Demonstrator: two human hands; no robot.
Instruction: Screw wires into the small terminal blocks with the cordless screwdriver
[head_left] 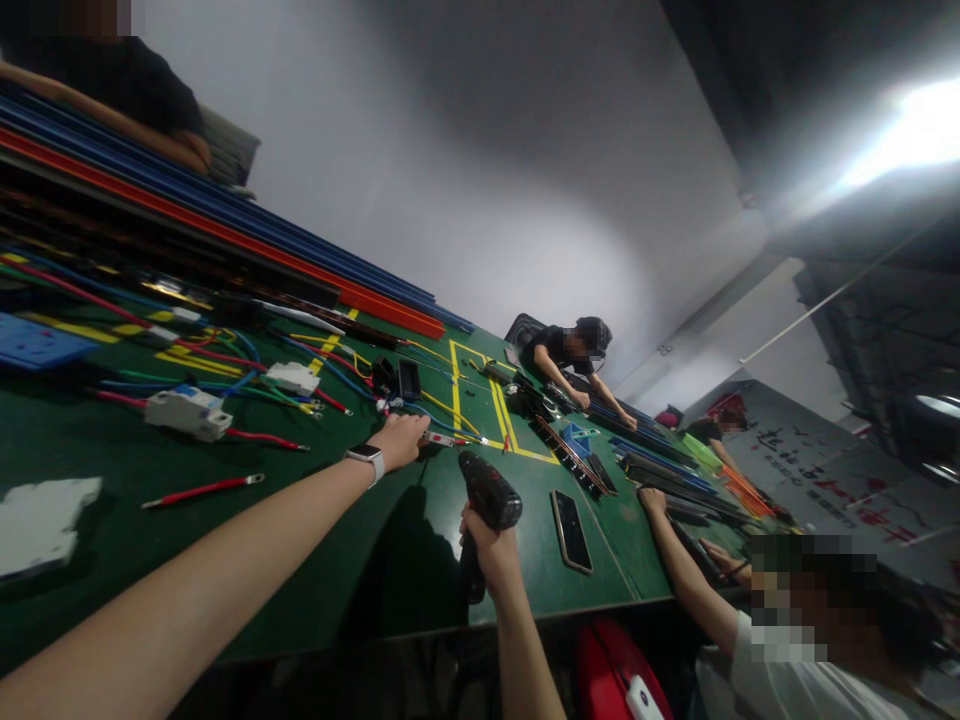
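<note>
My right hand (pixel 489 545) is wrapped round the handle of a black cordless drill (pixel 491 492), which points left and away from me. My left hand (pixel 401 438), with a watch on its wrist, is closed at a small white and red part (pixel 442 438) on the green table (pixel 525 560). The drill's tip is close to the right end of this part. Blue and yellow wires (pixel 450 425) run beside it. Just beyond my left hand is a black open box (pixel 409 380). A phone (pixel 571 532) lies right of the drill.
White breakers (pixel 187 412) with coloured wires and a red cable (pixel 206 490) lie at left. Long blue and orange strips (pixel 390 312) run along the far edge. A person (pixel 810 610) works close at right; others sit across the table and farther right.
</note>
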